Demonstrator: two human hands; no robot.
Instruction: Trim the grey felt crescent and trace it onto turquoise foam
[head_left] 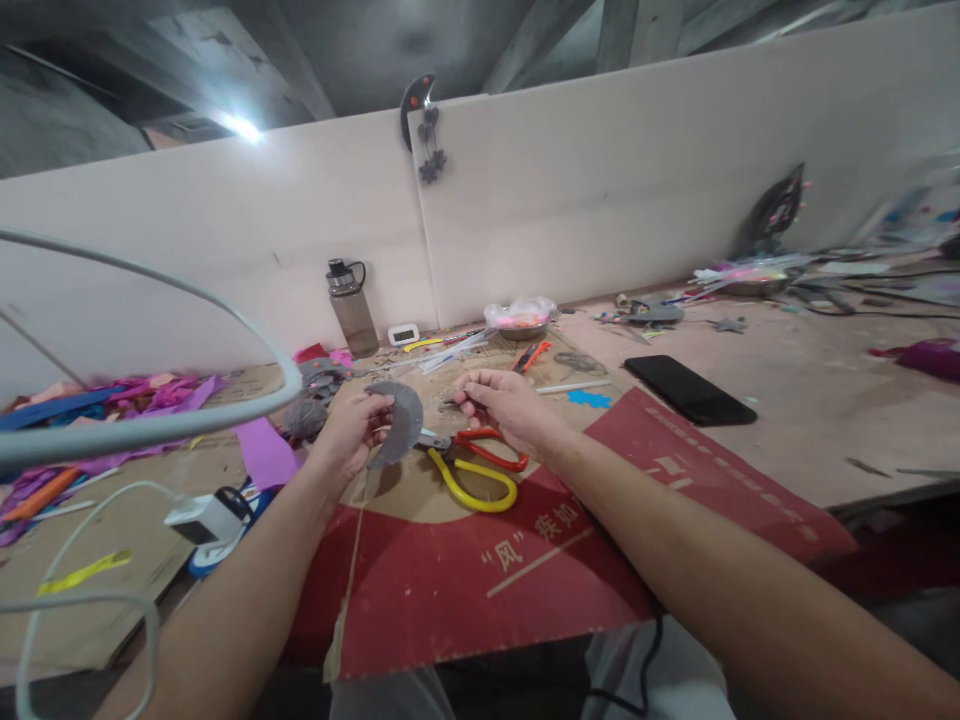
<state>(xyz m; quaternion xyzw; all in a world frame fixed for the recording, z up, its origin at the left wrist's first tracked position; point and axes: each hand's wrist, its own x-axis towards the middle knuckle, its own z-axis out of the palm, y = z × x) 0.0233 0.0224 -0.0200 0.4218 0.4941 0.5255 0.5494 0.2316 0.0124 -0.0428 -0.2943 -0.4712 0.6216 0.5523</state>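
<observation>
Pale Chinese characters run over the flat red-and-brown cardboard sheet [450,600]: “风” in quotation marks, and 疾如, can be read below the metal-bladed scissors with one red and one yellow handle [441,472]. Further characters, to the right of the scissors, are too blurred to read.

A flat, dark grey crescent [405,425], felt-like and matte, is just left of the scissors, its bulging edge turned towards them and near the blades. It is upright, above the cardboard, in the left hand [354,430], which pinches its inner edge with the thumb on top and the other fingers curled beneath.

The right hand [499,405] is above the scissors' red handle, palm turned inward, its thumb and fingertips drawn together; whether something tiny is between them cannot be told. Both forearms reach forward from the near edge, converging towards the scissors.

Right of the scissors are a bright blue scalloped cut-out [589,398] and, farther right, a black smartphone [690,390] on the pinkish surface [795,390]. A grey translucent bottle with a black lid [354,315] stands behind and to the left of the scissors.
</observation>
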